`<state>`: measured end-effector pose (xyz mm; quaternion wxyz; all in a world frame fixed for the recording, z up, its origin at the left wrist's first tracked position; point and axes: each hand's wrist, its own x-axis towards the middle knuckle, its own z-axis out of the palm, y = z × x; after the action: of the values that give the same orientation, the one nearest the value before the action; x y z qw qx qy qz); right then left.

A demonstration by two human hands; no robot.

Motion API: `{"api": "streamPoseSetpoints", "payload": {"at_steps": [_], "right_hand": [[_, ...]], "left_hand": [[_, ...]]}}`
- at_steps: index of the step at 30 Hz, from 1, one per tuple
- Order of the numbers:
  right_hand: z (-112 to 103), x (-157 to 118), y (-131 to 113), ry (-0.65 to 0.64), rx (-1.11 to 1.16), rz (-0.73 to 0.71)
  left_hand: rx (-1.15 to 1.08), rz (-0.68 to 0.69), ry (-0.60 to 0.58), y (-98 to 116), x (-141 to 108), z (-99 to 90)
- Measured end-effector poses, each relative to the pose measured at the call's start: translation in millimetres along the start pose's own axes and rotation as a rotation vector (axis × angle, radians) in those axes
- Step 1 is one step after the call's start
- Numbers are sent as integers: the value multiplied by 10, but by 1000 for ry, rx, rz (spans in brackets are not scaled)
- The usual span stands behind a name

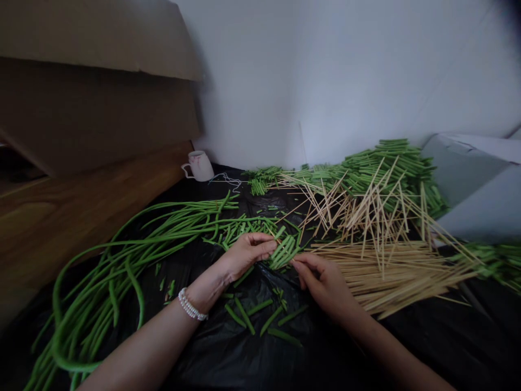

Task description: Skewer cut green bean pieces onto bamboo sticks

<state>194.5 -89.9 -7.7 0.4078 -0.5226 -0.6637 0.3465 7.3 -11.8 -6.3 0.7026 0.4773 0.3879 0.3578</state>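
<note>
Between my two hands is a row of short green bean pieces, lined up side by side, apparently threaded on thin bamboo skewers. My left hand, with a white beaded bracelet at the wrist, is closed on the left end of this row, thumb against fingers. At the right end, my right hand pinches the lower side, where the skewers' ends seem to be; the fingers partly hide what they grip. Loose cut bean pieces lie below the hands, and more cut pieces are heaped just behind them.
Long whole beans sprawl at left on black plastic sheeting. To the right lie bare bamboo skewers. Behind them are stacked skewered beans. A white mug stands at the back near a cardboard box; a white box is far right.
</note>
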Motion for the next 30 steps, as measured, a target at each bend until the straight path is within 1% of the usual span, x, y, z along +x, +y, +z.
{"api": "streamPoseSetpoints", "payload": {"at_steps": [2,5,7,9,10,12,14,16,18,22,25,27,28,30], "right_hand": [[-23,14,-3,33,0,1],[-78,55,-3,123,60,60],[-112,83,9,174,93,98],[-129,96,23,184,117,120],[-129,96,26,178,125,125],[-119,85,20,165,125,121],[-105,70,1,149,113,110],[-96,60,-18,140,103,101],[-94,59,-28,132,100,103],[-94,64,-23,118,94,86],[-83,58,-22,84,81,73],[-69,48,-26,54,80,75],[-62,42,-28,37,79,71],[-46,30,-27,-2,71,60]], "left_hand": [[162,77,32,-3,20,-27],[460,260,136,16,58,-95],[729,417,192,30,75,-146],[1007,533,203,30,77,-184],[1121,558,191,22,71,-195],[1283,557,143,-5,53,-202],[1356,547,86,-37,37,-197],[1327,561,71,-62,35,-195],[1205,580,96,-70,49,-203],[943,563,194,-19,71,-236],[853,551,309,49,48,-231],[798,524,349,82,31,-210],[746,501,349,91,29,-198],[570,432,318,96,38,-177]]}}
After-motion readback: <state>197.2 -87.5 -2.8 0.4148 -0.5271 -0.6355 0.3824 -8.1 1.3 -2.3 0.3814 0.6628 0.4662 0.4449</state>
